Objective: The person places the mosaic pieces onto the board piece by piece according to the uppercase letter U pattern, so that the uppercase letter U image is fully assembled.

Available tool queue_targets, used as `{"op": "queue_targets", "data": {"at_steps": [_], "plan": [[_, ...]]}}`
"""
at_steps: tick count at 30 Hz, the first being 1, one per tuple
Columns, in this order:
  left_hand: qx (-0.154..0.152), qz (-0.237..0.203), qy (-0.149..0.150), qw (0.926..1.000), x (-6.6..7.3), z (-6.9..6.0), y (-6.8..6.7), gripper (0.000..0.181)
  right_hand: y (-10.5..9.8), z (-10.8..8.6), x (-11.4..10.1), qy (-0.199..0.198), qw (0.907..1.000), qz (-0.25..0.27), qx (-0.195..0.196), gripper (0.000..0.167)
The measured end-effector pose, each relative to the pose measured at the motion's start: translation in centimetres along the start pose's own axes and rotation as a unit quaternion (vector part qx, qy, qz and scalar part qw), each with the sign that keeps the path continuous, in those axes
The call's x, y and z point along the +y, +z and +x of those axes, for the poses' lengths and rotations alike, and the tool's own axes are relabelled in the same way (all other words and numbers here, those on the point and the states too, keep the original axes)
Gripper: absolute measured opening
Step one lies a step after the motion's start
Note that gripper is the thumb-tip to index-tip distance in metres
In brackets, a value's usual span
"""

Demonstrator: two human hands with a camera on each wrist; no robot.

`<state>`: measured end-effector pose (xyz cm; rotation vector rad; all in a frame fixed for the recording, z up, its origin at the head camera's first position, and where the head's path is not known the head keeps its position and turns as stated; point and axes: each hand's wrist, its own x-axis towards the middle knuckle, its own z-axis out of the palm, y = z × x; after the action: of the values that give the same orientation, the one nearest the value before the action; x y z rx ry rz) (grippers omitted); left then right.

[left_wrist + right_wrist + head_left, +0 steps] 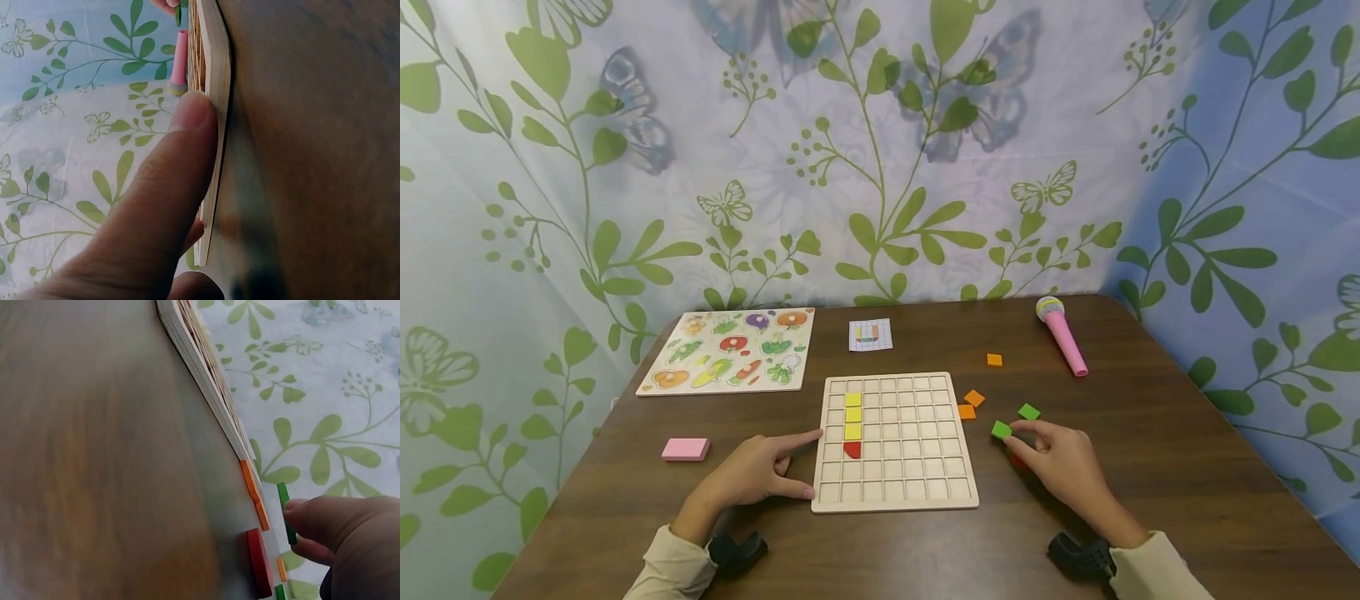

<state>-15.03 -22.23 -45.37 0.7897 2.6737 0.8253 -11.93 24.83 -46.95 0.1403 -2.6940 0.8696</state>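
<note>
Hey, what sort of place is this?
Probably an indoor play or learning corner. A wooden grid board, a puzzle-like vegetable board and a pink microphone lie on a brown table, before a leaf-and-butterfly backdrop.

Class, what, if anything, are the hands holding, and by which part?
The right hand pinches a green tile by the side nearest that hand. The left hand only touches the grid board at its left edge, gripping nothing.
</note>
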Motion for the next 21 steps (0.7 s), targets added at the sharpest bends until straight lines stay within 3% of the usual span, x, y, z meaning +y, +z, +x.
{"op": "queue_targets", "data": {"at_steps": [21], "plan": [[0.006, -0.001, 0.005, 1.0000, 0.22, -0.19, -0.09, 0.086, 0.69, -0.42, -0.78, -0.062, 0.9976, 0.026, 0.018, 0.019]]}}
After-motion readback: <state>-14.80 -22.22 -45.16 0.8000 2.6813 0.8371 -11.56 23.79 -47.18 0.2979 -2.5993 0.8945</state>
